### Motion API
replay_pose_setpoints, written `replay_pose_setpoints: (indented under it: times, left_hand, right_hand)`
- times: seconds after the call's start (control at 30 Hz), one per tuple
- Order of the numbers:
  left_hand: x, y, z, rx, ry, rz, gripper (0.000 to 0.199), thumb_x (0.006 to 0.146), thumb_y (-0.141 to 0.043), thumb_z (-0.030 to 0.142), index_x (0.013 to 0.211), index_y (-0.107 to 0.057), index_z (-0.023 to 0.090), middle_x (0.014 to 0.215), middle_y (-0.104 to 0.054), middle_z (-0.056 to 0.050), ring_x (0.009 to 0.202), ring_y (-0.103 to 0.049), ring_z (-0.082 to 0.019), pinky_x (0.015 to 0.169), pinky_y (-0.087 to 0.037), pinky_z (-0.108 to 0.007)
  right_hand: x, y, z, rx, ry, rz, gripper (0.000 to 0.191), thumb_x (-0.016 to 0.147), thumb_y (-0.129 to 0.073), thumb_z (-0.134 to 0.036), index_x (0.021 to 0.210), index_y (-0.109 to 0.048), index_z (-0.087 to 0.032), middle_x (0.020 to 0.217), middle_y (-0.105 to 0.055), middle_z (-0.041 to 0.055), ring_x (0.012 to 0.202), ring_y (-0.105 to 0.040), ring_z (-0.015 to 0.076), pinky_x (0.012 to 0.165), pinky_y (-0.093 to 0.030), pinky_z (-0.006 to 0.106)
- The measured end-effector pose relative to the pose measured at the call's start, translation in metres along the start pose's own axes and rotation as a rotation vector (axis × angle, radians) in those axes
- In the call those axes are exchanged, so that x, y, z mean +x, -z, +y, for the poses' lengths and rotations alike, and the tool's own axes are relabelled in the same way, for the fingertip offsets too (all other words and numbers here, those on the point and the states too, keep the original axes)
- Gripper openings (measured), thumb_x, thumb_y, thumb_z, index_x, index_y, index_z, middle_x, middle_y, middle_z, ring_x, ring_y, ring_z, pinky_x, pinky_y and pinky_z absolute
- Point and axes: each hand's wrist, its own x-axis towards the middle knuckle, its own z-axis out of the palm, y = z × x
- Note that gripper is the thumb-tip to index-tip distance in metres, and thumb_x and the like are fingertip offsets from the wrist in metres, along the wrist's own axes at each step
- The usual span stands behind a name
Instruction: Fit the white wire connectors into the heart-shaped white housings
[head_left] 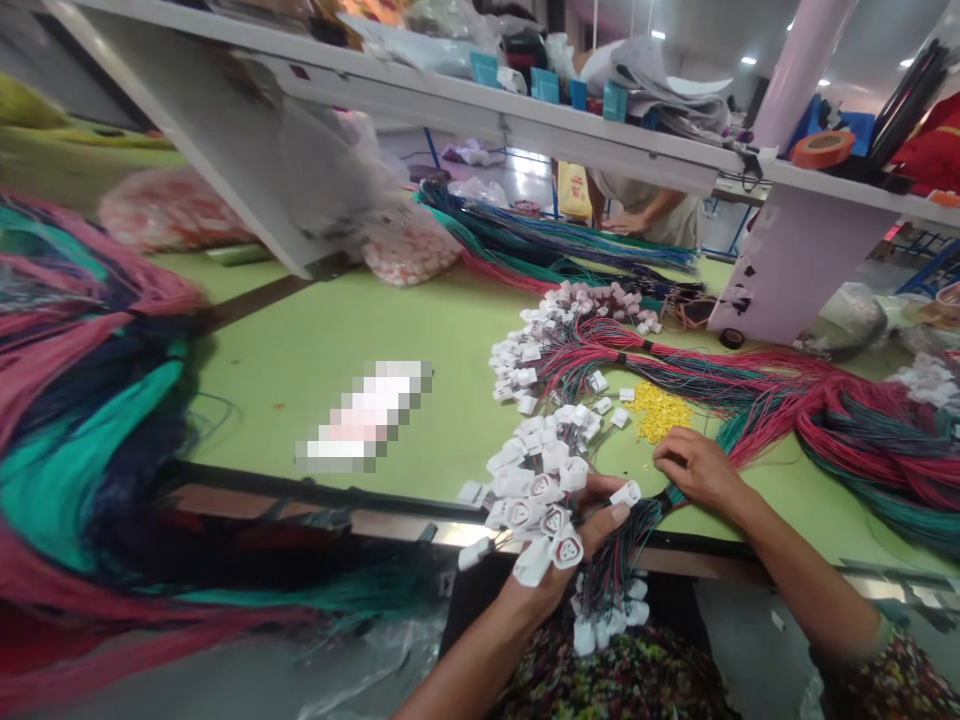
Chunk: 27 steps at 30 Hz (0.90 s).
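Note:
My left hand [562,545] is shut on a bunch of white plastic wire connectors [536,505], with several triangular faces showing red inside. Thin dark, red and green wires [619,555] run from that bunch, and more connectors [607,625] hang below it. My right hand [697,472] pinches those wires near their upper end, on the green table top [300,400]. Its fingertips lie just below a pile of small yellow parts [660,412]. A long arc of white connectors [544,345] lies beyond, joined to a red and green wire harness [840,425].
A huge red, teal and navy wire bundle [75,430] fills the left. A pixelated patch [364,415] hides something on the table. Overhead runs a white shelf [480,110] on a pale post [795,270]. Beyond it, a co-worker's arm [645,215] reaches over more wires [555,235].

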Motion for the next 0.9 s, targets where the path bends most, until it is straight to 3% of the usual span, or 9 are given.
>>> replay_pose_setpoints:
  times: [0.13, 0.3, 0.4, 0.57, 0.73, 0.9]
  left_hand:
    - [-0.0004, -0.0002, -0.0002, 0.033, 0.000, 0.020, 0.022, 0.075, -0.080, 0.037, 0.091, -0.077, 0.022, 0.078, -0.072, -0.004, 0.079, -0.068, -0.024, 0.059, -0.052, -0.030]
    - [-0.0003, 0.0019, -0.0009, 0.066, 0.007, 0.007, 0.023, 0.076, -0.079, 0.038, 0.092, -0.077, 0.022, 0.074, -0.070, -0.003, 0.067, -0.063, -0.020, 0.049, -0.045, -0.026]
    - [0.0004, 0.0035, -0.0029, 0.082, 0.005, 0.002, 0.024, 0.077, -0.079, 0.039, 0.093, -0.077, 0.022, 0.067, -0.066, -0.001, 0.057, -0.057, -0.016, 0.045, -0.040, -0.025]
    - [0.0014, 0.0040, -0.0050, 0.069, -0.013, -0.010, 0.024, 0.077, -0.080, 0.040, 0.092, -0.077, 0.022, 0.065, -0.063, 0.000, 0.057, -0.055, -0.015, 0.046, -0.040, -0.025]
    - [0.0011, 0.0031, -0.0039, 0.043, -0.004, -0.014, 0.024, 0.077, -0.080, 0.040, 0.093, -0.076, 0.021, 0.068, -0.065, 0.001, 0.045, -0.036, -0.007, 0.041, -0.027, -0.023]
    - [0.0023, 0.0052, -0.0080, 0.031, 0.011, 0.021, 0.032, 0.073, -0.083, 0.042, 0.093, -0.075, 0.018, 0.064, -0.060, 0.002, 0.046, -0.033, -0.007, 0.042, -0.025, -0.023]
  right_hand:
    - [-0.0008, 0.0010, 0.0040, 0.011, 0.004, 0.030, 0.013, 0.092, -0.063, -0.013, 0.088, -0.073, -0.019, 0.087, -0.067, 0.0051, 0.084, -0.062, 0.0206, 0.076, -0.046, 0.031]
    - [0.0012, -0.0005, 0.0023, 0.050, 0.118, -0.044, 0.015, 0.092, -0.065, -0.011, 0.097, -0.075, -0.022, 0.095, -0.070, 0.0043, 0.092, -0.065, 0.0191, 0.083, -0.048, 0.030]
    - [0.0032, -0.0017, 0.0021, 0.043, 0.144, -0.060, 0.014, 0.092, -0.066, -0.011, 0.092, -0.075, -0.022, 0.092, -0.070, 0.0044, 0.090, -0.064, 0.0197, 0.082, -0.047, 0.031]
    - [0.0039, -0.0012, 0.0013, 0.032, 0.129, -0.047, 0.012, 0.092, -0.068, -0.013, 0.083, -0.072, -0.020, 0.082, -0.068, 0.0028, 0.082, -0.062, 0.0191, 0.076, -0.045, 0.030]
    - [0.0029, -0.0020, 0.0014, 0.041, 0.134, -0.046, 0.006, 0.092, -0.069, -0.014, 0.092, -0.072, -0.019, 0.083, -0.068, 0.0024, 0.081, -0.063, 0.0183, 0.074, -0.045, 0.028]
    - [0.0042, -0.0054, 0.0036, 0.029, 0.171, -0.062, 0.011, 0.095, -0.065, -0.015, 0.088, -0.073, -0.020, 0.084, -0.068, 0.0030, 0.084, -0.063, 0.0183, 0.076, -0.045, 0.028]
